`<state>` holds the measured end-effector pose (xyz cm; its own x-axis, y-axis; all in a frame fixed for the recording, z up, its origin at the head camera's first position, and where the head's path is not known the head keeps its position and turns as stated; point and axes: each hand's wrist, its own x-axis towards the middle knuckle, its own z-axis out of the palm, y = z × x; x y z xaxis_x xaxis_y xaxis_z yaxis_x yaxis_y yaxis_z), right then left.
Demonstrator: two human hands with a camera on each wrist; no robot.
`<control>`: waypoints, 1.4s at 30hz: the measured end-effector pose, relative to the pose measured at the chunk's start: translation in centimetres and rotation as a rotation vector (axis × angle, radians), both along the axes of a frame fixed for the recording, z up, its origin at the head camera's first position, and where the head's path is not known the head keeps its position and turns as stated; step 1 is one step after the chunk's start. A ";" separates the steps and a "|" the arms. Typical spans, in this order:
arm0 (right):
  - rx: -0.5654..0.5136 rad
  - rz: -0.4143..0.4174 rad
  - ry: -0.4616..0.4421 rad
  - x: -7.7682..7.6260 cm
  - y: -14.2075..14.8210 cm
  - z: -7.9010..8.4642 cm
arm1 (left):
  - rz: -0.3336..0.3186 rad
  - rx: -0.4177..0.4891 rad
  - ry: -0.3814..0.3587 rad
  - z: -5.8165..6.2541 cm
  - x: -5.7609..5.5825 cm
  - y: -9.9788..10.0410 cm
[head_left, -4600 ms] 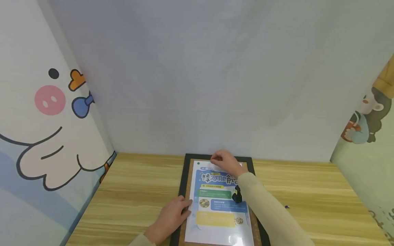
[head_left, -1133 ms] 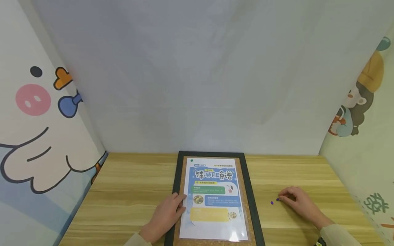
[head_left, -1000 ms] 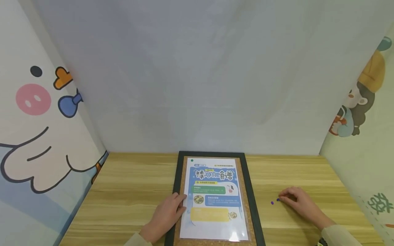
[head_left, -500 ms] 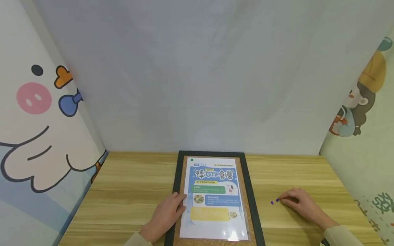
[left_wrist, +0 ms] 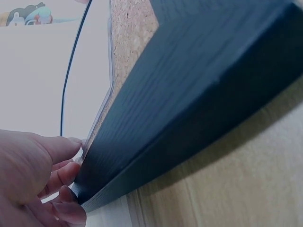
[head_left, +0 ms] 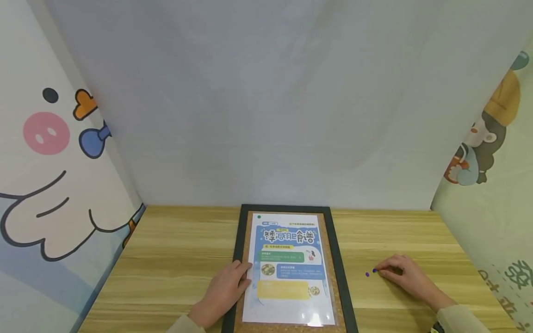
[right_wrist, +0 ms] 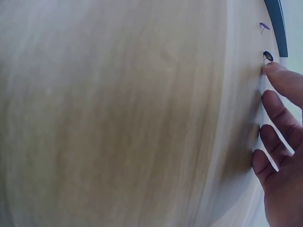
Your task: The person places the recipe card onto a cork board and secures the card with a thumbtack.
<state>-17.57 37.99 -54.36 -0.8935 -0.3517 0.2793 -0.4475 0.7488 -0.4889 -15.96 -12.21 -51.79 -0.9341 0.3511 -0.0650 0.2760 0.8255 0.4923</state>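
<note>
A black-framed corkboard [head_left: 340, 277] lies on the table, bearing a glossy printed sheet [head_left: 287, 312]. A green thumbtack [head_left: 259, 217] sits at the sheet's upper left corner. My left hand [head_left: 222, 293] grips the board's left frame; in the left wrist view its thumb lies at the inner edge and other fingers curl by the frame. Right of the board, my right hand [head_left: 410, 277] pinches a dark blue thumbtack [right_wrist: 268, 56] at its fingertips, low over the tabletop. Beside it lies a purple thumbtack [head_left: 367, 274], its pin visible in the right wrist view.
The wood-grain table [head_left: 183, 249] extends to both sides of the board. A plain pale curtain [head_left: 266, 115] rises along its back edge. Printed cartoon panels stand at the left [head_left: 46, 185] and right [head_left: 491, 194].
Several seconds ago my right hand was at the sheet's top edge; now it is over the table at right, with a thumbtack. Within the last second that tack tilted slightly; my left hand stayed put.
</note>
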 end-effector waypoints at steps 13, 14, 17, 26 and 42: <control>-0.008 -0.054 -0.173 -0.3 -0.2 0.8 | 0.002 -0.015 -0.007 -0.2 -0.1 0.0; -0.016 -0.046 -0.194 -0.4 -0.3 0.9 | 0.003 -0.014 -0.007 -0.3 -0.1 0.0; -0.051 -0.023 -0.242 -0.8 -0.5 1.3 | -0.001 -0.010 -0.001 -0.2 0.0 -0.1; -0.025 -0.045 -0.153 -2.4 -1.9 1.9 | -0.020 -0.011 0.024 -0.2 0.2 -0.3; -0.009 0.004 -0.169 -7.5 -6.1 3.9 | -0.028 -0.003 0.007 0.0 0.0 -0.2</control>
